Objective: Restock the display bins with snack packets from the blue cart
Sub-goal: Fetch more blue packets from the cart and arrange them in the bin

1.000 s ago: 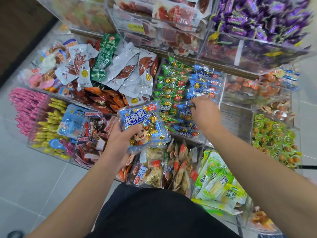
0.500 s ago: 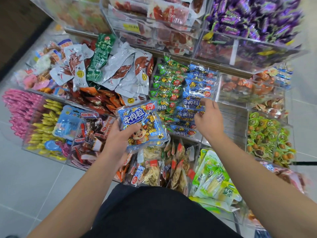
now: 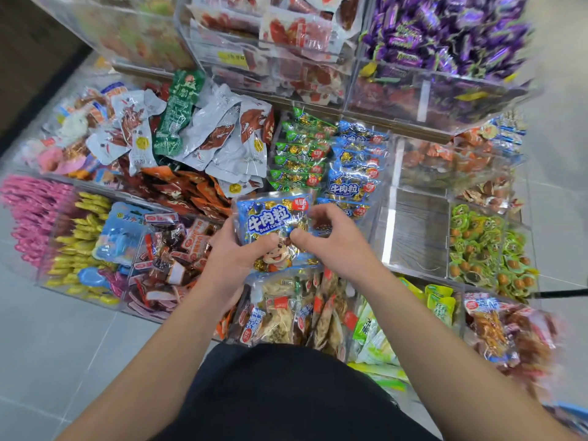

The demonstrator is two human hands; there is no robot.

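Snack packet (image 3: 274,221), blue and clear, printed "Beef cubes", cartoon figure on lower half; held between both hands above the front edge of the display bins.

Head view:
- Left hand (image 3: 234,261): fingers curled behind the packet's left side, thumb pressed onto its front.
- Right hand (image 3: 338,242): thumb pinching the packet's front near the middle, fingers bent over its right edge.
- Bin of matching blue packets (image 3: 353,173): just behind the held packet, stacked in a row, partly hidden by the right hand's fingers.
- Green packets (image 3: 299,154): stacked in a row, left of the blue ones, touching them.
- Grey pouches (image 3: 222,138): heaped loosely further left, one dark green pouch (image 3: 179,113) lying on top.
- Orange packets (image 3: 187,192): below the grey heap.
- Clear bin (image 3: 413,230): right of the blue row, bare floor showing.
- Green cups (image 3: 477,246): piled in the bin right of that.
- Purple sweets (image 3: 445,30): upper tier, far right.
- Pink packs (image 3: 28,211) and yellow packs (image 3: 79,237): far-left bin.
- Mixed packets (image 3: 286,310): front bin directly under the hands, upright, top edges covered by the held packet.
- Blurred towards the right edge; detail there unreadable.
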